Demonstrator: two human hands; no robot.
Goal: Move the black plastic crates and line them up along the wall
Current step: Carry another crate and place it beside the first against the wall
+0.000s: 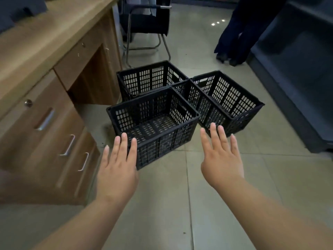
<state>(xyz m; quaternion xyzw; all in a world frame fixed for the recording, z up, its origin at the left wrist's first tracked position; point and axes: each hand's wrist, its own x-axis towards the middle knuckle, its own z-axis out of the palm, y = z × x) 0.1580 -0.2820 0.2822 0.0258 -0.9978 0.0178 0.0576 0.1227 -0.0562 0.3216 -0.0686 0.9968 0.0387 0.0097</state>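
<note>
Three black perforated plastic crates stand empty on the tiled floor, clustered together. The nearest crate [153, 123] sits beside the wooden desk; a second crate [149, 78] stands behind it, and a third crate [228, 100] is angled to the right, touching the others. My left hand [118, 165] hovers flat with fingers apart over the nearest crate's front left corner. My right hand [220, 159] is spread open just off that crate's front right corner, in front of the third crate. Neither hand holds anything.
A wooden desk with drawers [59, 138] runs along the left. A black metal-framed chair [146, 24] stands behind the crates. A person's legs [234, 33] are at the back right, next to a dark counter [297, 78]. Bare tiles lie in front.
</note>
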